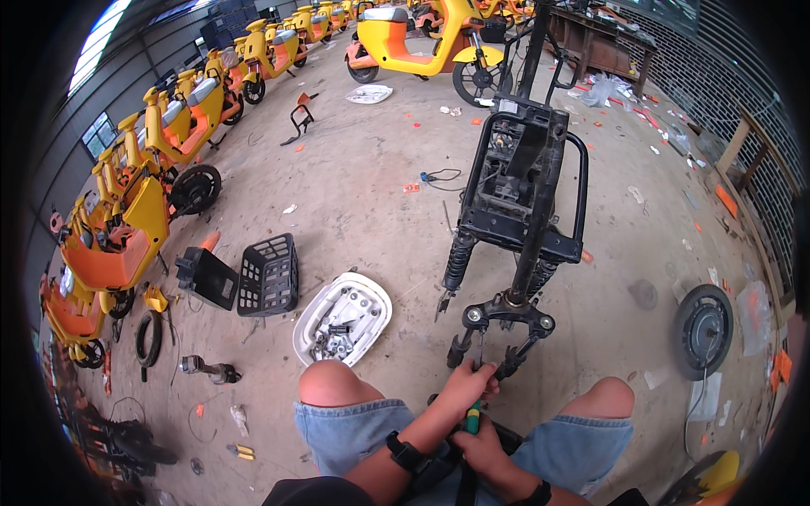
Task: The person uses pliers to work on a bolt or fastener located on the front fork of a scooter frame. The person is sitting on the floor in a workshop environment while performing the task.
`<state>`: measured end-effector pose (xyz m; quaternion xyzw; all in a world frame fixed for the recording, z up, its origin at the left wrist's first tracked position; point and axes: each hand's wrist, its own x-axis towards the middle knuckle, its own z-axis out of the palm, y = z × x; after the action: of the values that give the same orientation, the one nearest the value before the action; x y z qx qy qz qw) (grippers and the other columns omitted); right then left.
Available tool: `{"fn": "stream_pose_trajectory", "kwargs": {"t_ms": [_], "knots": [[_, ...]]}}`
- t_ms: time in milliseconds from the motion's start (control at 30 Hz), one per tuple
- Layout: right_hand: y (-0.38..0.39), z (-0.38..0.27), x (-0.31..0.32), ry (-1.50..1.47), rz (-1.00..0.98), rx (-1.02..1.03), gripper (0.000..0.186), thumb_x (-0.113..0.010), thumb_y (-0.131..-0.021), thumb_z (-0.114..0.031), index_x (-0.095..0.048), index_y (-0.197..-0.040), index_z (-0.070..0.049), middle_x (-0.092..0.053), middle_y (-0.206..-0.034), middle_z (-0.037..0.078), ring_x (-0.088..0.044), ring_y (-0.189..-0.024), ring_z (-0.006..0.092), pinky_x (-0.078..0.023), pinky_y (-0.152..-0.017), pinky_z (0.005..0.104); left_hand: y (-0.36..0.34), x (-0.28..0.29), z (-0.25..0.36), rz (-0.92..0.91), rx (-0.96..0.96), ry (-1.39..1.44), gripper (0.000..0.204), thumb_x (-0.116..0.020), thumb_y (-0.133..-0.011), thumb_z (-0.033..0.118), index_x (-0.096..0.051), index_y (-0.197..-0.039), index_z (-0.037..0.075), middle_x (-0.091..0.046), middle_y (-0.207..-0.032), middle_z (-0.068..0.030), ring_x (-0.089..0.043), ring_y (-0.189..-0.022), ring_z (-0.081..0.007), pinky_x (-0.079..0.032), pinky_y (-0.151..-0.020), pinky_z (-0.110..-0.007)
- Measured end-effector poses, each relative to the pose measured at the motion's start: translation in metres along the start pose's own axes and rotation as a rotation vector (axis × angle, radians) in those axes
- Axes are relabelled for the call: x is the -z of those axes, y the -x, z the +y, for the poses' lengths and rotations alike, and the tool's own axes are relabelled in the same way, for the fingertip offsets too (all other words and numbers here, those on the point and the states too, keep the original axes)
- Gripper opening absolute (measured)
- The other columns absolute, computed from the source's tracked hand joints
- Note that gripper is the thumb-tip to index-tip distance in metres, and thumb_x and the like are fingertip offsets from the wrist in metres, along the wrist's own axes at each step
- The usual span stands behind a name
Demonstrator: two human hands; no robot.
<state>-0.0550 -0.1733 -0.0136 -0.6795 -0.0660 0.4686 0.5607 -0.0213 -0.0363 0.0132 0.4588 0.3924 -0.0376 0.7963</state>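
A bare black scooter frame (527,194) stands in front of me, its front fork (510,320) pointing at my knees. My right hand (483,444) is wrapped round the green and yellow handle of a screwdriver (473,416). Further up, my left hand (468,385) is closed around what looks like the screwdriver's shaft, just below the fork's crossplate. A thin metal length shows above those fingers and runs up toward the crossplate; its tip is hidden. Left of the fork lies a white tray (384,314) holding loose metal hardware.
Left of the tray sit a black plastic basket (269,274) and a black box (205,277). A motor wheel (705,329) lies on the right. Yellow pliers (241,452) rest on the floor. Several yellow scooters (126,236) line the left side; another yellow scooter (422,44) stands ahead.
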Motion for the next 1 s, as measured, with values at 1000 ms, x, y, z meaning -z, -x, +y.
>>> {"fn": "stream_pose_trajectory", "kwargs": {"t_ms": [1000], "knots": [[0.014,-0.009,0.003,-0.877,-0.396,-0.204,0.028,-0.054,-0.076,-0.003,-0.054,-0.104,-0.002,-0.058,-0.084,0.008,-0.057,-0.073,0.0204,-0.047,-0.069,0.0331,0.003,-0.004,0.004,0.036,-0.167,0.043,0.037,-0.061,-0.094,0.026,-0.053,-0.116,-0.003,-0.063,-0.082,-0.0066,-0.061,-0.071,-0.0139,-0.049,-0.062,-0.027]]}}
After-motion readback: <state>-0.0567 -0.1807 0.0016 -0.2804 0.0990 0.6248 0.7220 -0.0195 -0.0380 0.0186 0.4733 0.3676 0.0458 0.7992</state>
